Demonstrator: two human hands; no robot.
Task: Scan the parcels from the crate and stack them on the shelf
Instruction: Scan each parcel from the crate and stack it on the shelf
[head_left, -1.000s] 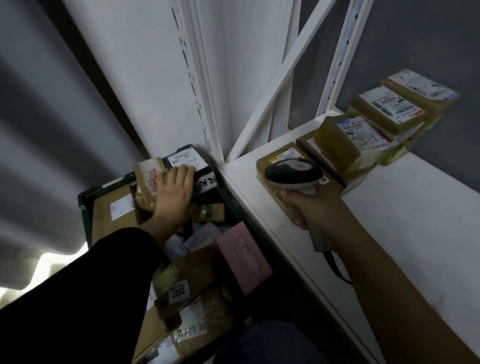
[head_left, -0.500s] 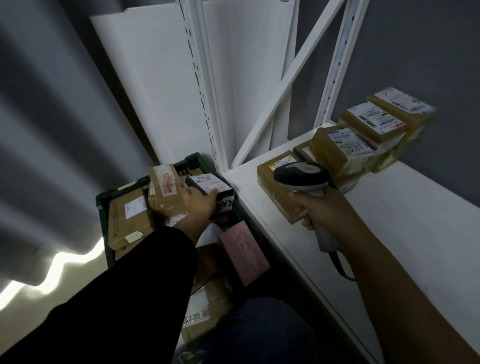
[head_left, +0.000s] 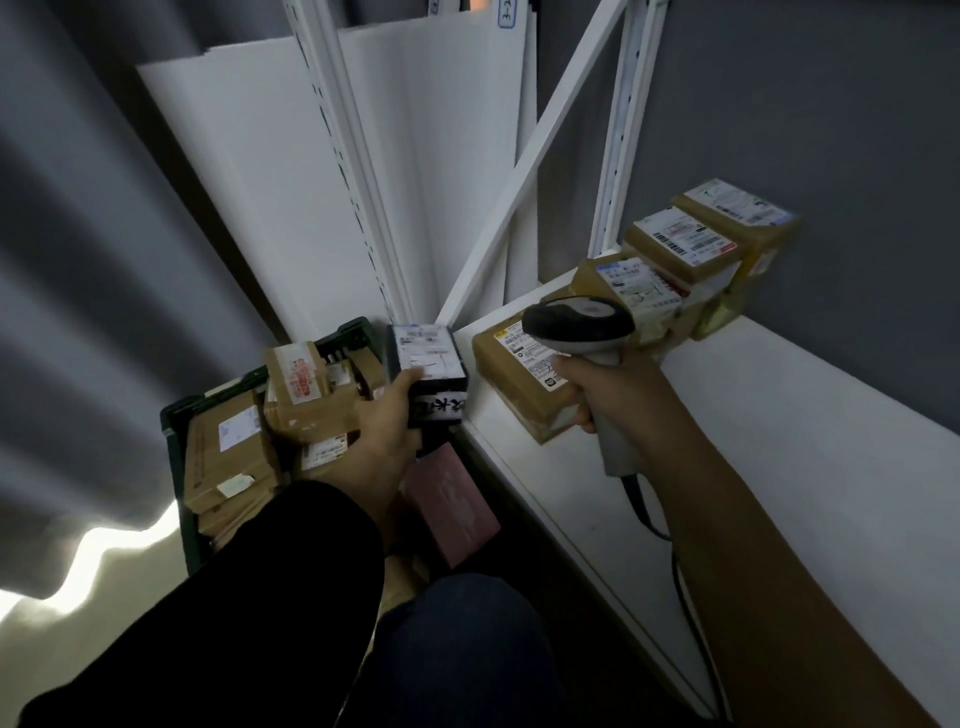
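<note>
Step in hand, as I read it: get the label of the black parcel (head_left: 428, 364) under the scanner (head_left: 576, 325) before it goes on the shelf (head_left: 779, 441). To do it well: hold the parcel level with the white label up, swing the scanner nose left and down onto that label, not onto the brown parcel (head_left: 519, 384) lying on the shelf right under the scanner, whose label could be read by mistake. Thumb sits at the label's near edge, so slide it clear of the barcode. Watch the shelf's front edge, since the parcel is just beside it. After the scan, probably set it next to the row of stacked parcels (head_left: 685, 249) at the back. Left hand (head_left: 387, 426): curled round the black parcel, thumb on top, fingers underneath and hidden, parcel lifted above the far right corner of the green crate (head_left: 176, 415), apart from the brown boxes in it. Right hand (head_left: 608, 395): wrapped tight round the scanner handle, cable trailing down over the shelf; can't tell if a finger is on the trigger. A pink parcel (head_left: 452, 504) lies in the crate below the left wrist.
</note>
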